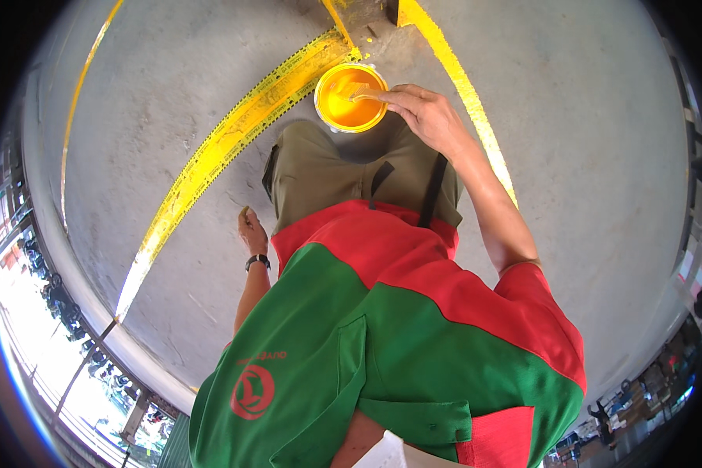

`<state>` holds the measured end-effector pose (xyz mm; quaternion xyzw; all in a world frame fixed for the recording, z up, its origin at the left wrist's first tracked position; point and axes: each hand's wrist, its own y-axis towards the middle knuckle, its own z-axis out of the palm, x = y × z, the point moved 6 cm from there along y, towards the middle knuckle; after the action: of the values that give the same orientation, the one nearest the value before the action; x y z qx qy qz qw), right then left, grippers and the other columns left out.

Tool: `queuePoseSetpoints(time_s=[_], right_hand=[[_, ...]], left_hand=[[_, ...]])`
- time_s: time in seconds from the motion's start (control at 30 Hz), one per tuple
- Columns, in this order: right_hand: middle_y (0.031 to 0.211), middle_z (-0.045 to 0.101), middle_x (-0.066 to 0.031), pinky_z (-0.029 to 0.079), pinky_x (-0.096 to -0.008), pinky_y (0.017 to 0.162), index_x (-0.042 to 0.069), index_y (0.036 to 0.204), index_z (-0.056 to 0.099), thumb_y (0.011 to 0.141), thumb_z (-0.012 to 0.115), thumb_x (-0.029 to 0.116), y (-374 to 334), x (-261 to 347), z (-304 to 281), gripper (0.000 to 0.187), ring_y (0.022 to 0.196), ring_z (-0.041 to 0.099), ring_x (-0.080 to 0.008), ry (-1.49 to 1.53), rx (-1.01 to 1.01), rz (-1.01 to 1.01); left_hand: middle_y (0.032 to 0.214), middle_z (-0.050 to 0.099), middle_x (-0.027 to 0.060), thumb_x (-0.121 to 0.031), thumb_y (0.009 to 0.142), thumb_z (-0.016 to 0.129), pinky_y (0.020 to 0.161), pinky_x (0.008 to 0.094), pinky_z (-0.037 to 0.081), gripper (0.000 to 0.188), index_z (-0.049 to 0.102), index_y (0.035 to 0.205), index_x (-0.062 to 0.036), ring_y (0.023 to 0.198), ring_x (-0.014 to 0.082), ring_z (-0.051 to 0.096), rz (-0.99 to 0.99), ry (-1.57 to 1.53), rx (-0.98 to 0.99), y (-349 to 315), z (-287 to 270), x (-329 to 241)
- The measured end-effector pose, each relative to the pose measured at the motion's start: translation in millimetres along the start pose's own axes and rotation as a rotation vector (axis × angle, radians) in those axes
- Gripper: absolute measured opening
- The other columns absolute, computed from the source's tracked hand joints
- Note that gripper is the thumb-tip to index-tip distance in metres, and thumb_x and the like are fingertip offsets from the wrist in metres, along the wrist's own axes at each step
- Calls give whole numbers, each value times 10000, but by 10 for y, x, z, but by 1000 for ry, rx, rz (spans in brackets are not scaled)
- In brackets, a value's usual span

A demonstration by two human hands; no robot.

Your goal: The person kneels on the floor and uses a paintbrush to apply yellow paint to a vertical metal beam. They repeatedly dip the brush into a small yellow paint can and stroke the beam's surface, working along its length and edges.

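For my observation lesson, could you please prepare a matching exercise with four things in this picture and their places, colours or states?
1. Paintbrush
2. Paint bucket
3. Dark wristband
4. Shirt

A. Red and green
B. Around the wrist of the left hand
C. Held in the right hand
D. Contains yellow paint

Pairs: 1-C; 2-D; 3-B; 4-A

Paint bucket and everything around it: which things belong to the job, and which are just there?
Seem to belong:
- paint bucket
- yellow paint
- brush, held in the right hand
- probably the tape-edged stripe

Seem merely there:
- wristwatch, worn on the left wrist
- thin yellow line, far left
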<state>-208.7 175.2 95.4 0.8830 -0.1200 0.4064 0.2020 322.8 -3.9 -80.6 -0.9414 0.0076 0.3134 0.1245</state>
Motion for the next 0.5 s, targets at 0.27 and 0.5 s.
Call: queuePoseSetpoints(time_s=[0.27, 0.5], right_hand=[[1092, 744, -127, 597, -393, 847, 93, 1207, 728, 956, 689, 102, -198, -92, -51, 253, 978, 724, -318, 50, -134, -39], [854, 739, -99, 553, -285, 656, -2, 1058, 735, 1040, 620, 149, -425, -929, 377, 191, 722, 667, -124, 703, -280, 630]], left_hand=[[1026, 728, 159, -387, 1050, 551, 835, 371, 525, 453, 679, 1269, -12, 901, 245, 670, -36, 62, -32, -93, -170, 119], [964, 722, 141, -370, 1047, 548, 801, 378, 522, 424, 692, 1240, -21, 856, 241, 660, 11, 63, -50, -155, -254, 60]])
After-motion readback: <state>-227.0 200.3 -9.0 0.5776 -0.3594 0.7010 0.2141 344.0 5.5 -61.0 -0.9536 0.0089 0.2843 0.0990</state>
